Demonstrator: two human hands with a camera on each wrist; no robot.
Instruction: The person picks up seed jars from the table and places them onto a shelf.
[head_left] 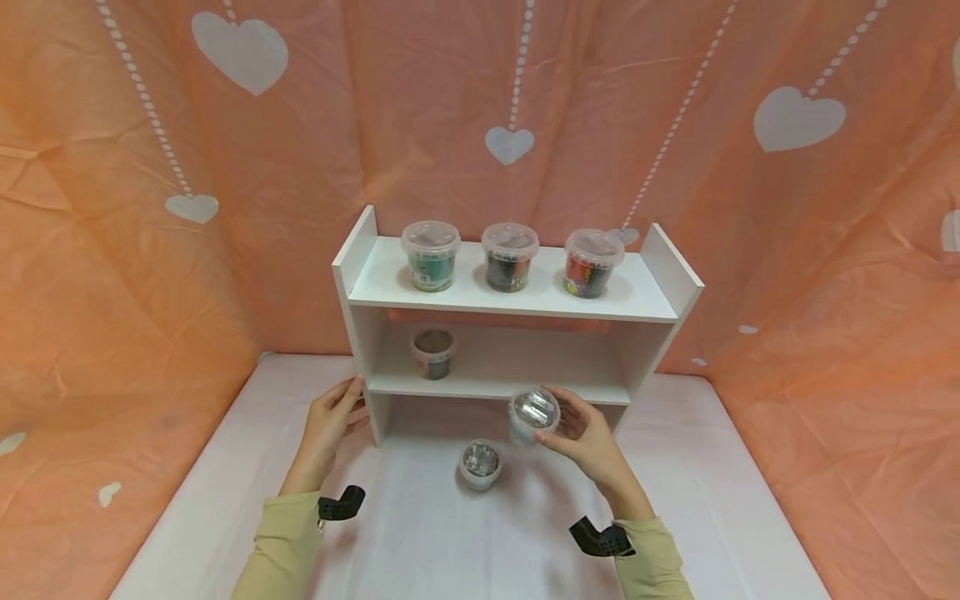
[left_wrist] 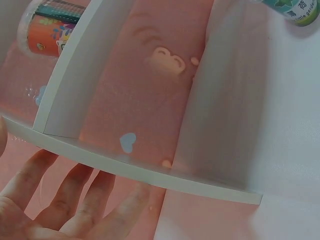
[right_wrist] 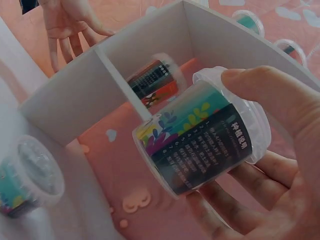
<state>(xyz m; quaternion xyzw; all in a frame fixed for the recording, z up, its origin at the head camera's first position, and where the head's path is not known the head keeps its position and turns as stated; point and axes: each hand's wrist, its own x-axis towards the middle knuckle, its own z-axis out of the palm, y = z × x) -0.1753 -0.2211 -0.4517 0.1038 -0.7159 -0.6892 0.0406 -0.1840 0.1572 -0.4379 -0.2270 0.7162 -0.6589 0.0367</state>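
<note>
A white shelf unit (head_left: 501,385) stands on the table. My left hand (head_left: 330,421) touches its left side panel, the fingers (left_wrist: 95,195) stretched along the outer face. In my right hand (head_left: 588,437) I hold a clear lidded plastic tub (right_wrist: 200,135), tilted, with a teal and black label of printed steps; silver packaging shows through its top. It is in front of the middle board's right half. A similar tub (head_left: 480,465) stands on the table below. One tub (head_left: 432,354) with a dark top sits on the middle board's left.
On the top board stand a green-labelled tub (head_left: 431,257), a black-and-red one (head_left: 509,258) and a red one (head_left: 592,265) in a row. Behind hangs an orange cloth (head_left: 435,108) with white hearts. White cloth covers the table (head_left: 420,542).
</note>
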